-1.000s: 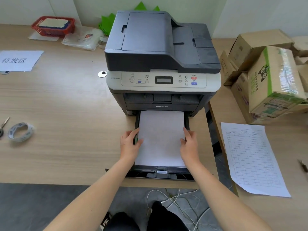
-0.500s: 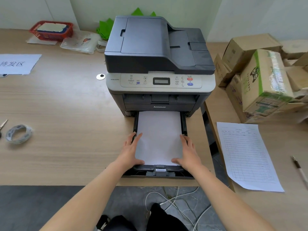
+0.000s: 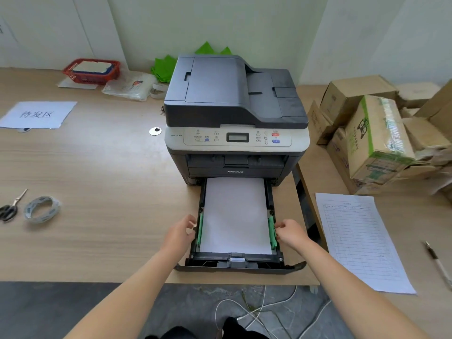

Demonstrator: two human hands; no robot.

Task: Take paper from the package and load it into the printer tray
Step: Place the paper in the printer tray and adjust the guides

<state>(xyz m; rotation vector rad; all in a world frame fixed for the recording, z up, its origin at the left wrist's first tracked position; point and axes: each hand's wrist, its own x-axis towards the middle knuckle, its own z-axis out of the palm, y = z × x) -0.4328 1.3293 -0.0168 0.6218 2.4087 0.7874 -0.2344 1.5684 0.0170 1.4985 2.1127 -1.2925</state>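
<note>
At tray sides: left hand (image 3: pixel 179 233) and right hand (image 3: pixel 289 234), fingers curled, clamping nothing visible.
Paper (image 3: pixel 235 216): lay flat between green guides (image 3: pixel 272 232), likely for squaring.

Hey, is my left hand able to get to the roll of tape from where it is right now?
Probably yes. The left hand is at the tray's left side, holding nothing, and only bare desk lies between it and the tape roll; the scissors sit beyond it.
</note>
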